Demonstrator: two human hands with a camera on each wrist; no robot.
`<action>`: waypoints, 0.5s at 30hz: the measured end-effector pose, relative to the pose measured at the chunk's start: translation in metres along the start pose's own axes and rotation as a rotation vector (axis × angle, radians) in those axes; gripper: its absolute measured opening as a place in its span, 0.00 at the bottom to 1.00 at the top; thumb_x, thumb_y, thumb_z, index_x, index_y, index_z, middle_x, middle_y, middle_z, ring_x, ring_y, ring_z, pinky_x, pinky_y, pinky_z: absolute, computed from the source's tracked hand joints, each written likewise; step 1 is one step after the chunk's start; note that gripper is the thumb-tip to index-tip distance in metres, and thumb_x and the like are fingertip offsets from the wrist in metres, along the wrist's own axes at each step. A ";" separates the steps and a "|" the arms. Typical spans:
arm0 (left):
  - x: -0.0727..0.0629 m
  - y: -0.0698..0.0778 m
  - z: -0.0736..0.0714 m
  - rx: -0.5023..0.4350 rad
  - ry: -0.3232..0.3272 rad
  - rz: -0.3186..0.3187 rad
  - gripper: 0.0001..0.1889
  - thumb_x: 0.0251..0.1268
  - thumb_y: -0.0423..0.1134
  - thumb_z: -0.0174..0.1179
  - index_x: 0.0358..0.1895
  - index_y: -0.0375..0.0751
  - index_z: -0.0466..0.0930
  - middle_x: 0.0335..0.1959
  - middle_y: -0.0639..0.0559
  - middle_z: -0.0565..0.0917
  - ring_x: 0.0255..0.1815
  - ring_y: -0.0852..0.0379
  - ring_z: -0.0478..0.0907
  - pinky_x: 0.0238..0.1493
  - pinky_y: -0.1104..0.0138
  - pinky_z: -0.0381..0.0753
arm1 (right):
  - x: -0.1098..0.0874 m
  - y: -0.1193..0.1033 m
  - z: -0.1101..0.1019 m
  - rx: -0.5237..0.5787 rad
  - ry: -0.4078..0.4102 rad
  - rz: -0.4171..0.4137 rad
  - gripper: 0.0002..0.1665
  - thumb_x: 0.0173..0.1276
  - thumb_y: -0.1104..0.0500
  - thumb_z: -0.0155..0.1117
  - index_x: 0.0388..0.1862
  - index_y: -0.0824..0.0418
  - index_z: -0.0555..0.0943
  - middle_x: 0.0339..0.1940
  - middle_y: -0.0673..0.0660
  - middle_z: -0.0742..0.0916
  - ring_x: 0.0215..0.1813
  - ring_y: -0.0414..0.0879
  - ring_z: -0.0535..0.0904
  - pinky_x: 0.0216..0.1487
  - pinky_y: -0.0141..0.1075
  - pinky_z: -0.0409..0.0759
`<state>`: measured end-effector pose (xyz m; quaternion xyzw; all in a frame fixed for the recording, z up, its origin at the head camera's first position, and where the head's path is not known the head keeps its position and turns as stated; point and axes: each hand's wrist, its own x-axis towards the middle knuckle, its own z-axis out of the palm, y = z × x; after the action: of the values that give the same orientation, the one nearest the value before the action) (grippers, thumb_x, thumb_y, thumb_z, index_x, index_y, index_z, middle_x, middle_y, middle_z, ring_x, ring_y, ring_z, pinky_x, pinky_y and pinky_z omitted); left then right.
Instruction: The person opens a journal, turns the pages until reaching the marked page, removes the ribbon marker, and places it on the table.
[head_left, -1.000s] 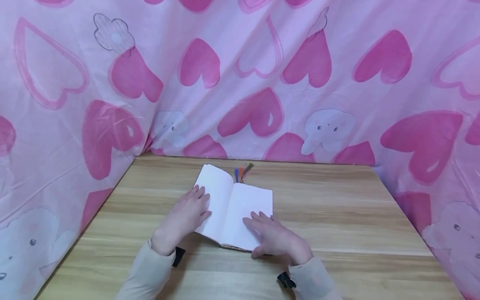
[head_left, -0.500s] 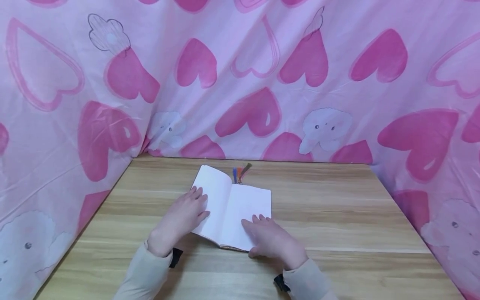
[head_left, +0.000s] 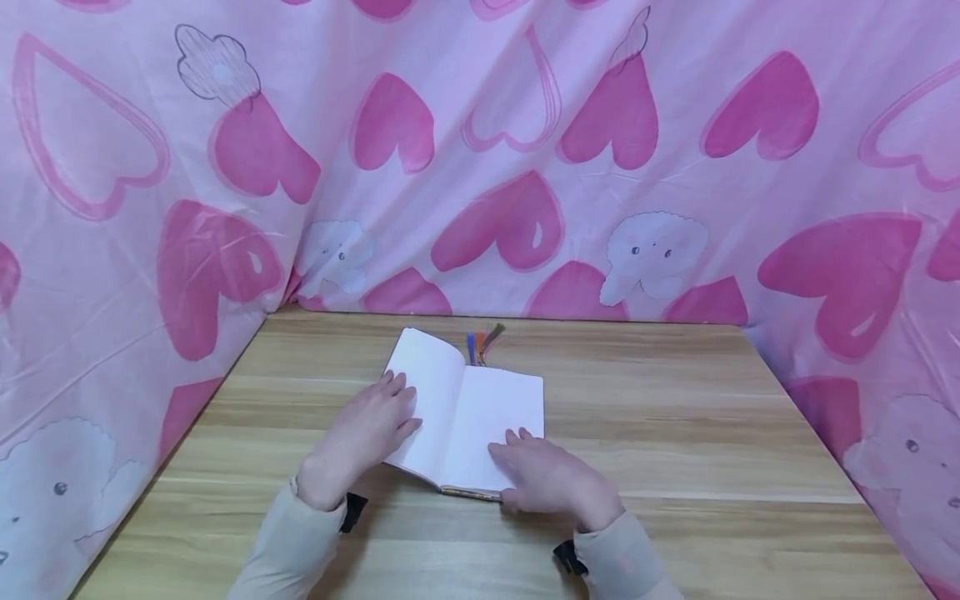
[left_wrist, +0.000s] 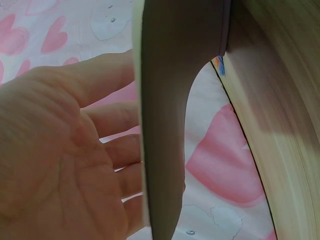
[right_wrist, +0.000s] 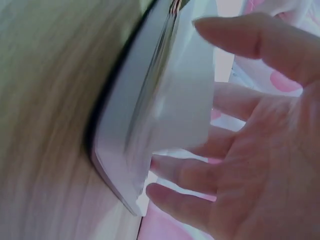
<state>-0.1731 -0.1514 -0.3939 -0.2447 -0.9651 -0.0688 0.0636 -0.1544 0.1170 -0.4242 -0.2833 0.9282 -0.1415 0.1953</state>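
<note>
An open notebook (head_left: 501, 407) with blank white pages lies on the wooden table. My left hand (head_left: 367, 427) rests its extended fingers on the outer edge of the left page. In the left wrist view, the dark underside of the notebook's left half (left_wrist: 167, 75) stands off the tabletop, with the fingertips hidden behind it. My right hand (head_left: 551, 475) spreads over the lower right corner, thumb by the bottom edge. The right wrist view shows a page (right_wrist: 185, 100) raised from the stack beside the loosely extended fingers. Blue, orange and dark green bookmark tassels (head_left: 480, 348) stick out at the top.
The wood-grain tabletop (head_left: 675, 417) spreads around the notebook. Pink cloth (head_left: 495, 100) printed with hearts hangs along the back and both sides. A black strap piece (head_left: 570, 558) sits at the right cuff, and another black piece (head_left: 352, 512) at the left.
My right hand shifts slightly at the lower right corner, its thumb drawing closer to the bottom edge. The left hand keeps its place on the left page; the view moves a little.
</note>
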 end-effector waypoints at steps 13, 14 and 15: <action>-0.002 -0.002 -0.002 -0.022 -0.017 -0.022 0.16 0.65 0.41 0.65 0.46 0.30 0.80 0.57 0.30 0.77 0.62 0.31 0.71 0.64 0.46 0.68 | -0.007 0.013 -0.010 0.132 0.044 -0.044 0.10 0.67 0.59 0.61 0.45 0.53 0.85 0.59 0.57 0.82 0.65 0.56 0.72 0.62 0.50 0.71; -0.002 -0.002 -0.002 -0.024 -0.016 -0.022 0.16 0.65 0.41 0.65 0.46 0.30 0.80 0.57 0.30 0.77 0.62 0.31 0.71 0.64 0.46 0.68 | -0.007 0.014 -0.010 0.125 0.053 -0.058 0.09 0.68 0.59 0.60 0.43 0.52 0.85 0.54 0.54 0.84 0.59 0.53 0.76 0.58 0.47 0.73; -0.001 -0.002 -0.002 -0.028 -0.013 -0.023 0.16 0.65 0.41 0.65 0.47 0.30 0.80 0.57 0.31 0.77 0.63 0.32 0.70 0.64 0.46 0.68 | -0.007 0.014 -0.011 0.123 0.068 -0.076 0.09 0.69 0.60 0.59 0.43 0.53 0.85 0.49 0.52 0.85 0.53 0.50 0.78 0.54 0.44 0.75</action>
<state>-0.1729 -0.1544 -0.3926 -0.2350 -0.9671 -0.0816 0.0529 -0.1604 0.1338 -0.4180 -0.3007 0.9125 -0.2150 0.1752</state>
